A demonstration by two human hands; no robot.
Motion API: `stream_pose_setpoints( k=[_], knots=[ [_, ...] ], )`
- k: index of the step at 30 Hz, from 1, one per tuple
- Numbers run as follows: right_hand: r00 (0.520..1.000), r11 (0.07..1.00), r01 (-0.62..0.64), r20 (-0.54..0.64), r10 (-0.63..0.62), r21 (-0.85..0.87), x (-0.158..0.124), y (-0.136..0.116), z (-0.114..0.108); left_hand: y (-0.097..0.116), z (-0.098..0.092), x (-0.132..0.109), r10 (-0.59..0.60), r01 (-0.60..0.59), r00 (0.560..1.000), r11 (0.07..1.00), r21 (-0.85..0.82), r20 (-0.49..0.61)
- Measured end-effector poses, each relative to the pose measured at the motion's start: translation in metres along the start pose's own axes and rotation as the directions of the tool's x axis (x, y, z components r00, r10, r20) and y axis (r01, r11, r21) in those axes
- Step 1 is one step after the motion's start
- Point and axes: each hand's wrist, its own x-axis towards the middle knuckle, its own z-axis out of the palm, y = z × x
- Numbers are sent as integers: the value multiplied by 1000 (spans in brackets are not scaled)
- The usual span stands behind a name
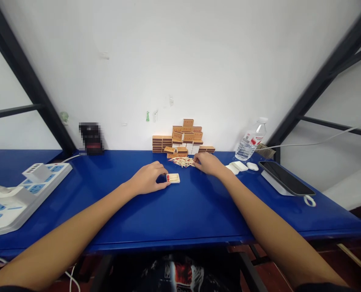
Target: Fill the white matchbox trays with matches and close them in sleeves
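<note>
Currently, my left hand (150,177) grips the small match tray (174,178) by its left end, thumb in front and fingers behind; a few red-tipped matches lie inside. Tray sits mid-bench, nearer the wall than the front edge. My right hand (209,163) is at the right edge of the loose match pile (182,162), fingertips drawn together; cannot tell whether a match is between them. Pile lies behind the tray, a little apart, and just ahead of the stacked matchboxes (188,137), which rise in steps close to the wall (180,61). Between my forearms a broad stretch of blue runs from the tray to the straight front edge. Room leftward reaches as far as the white power strip (57,171), set aslant; rightward it narrows at some small white items (240,165), with a tilted phone (285,177) beyond and a water bottle (251,140) behind. Surface of the bench (174,219) glossy, deep blue. Wall white, scuffed, dark metal bars slanting at both sides; reddish floor below.
</note>
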Motion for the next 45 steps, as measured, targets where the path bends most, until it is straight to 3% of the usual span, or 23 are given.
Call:
stream_pose_setpoints(
  k=[14,23,26,31,37,45],
  knots=[
    [1000,994,31,6,-31,-106,0,-9,-2,0,1,0,-2,2,1000,1000,15,14],
    [996,997,51,-79,-46,58,-2,3,-13,-4,3,0,-9,9,1000,1000,10,11],
    [986,959,149,-108,-126,242,-6,-9,-17,-4,4,-1,-16,16,1000,1000,-5,0],
    [952,812,298,-90,-293,503,-16,-51,-16,-5,5,-1,-30,30,999,999,-25,-12],
    [920,835,372,-37,-391,405,-21,-82,-9,-7,6,0,-39,39,999,999,-24,-5],
    [928,859,359,-44,-370,364,-21,-67,-17,-6,2,1,-38,39,999,998,-43,12]
  ],
)
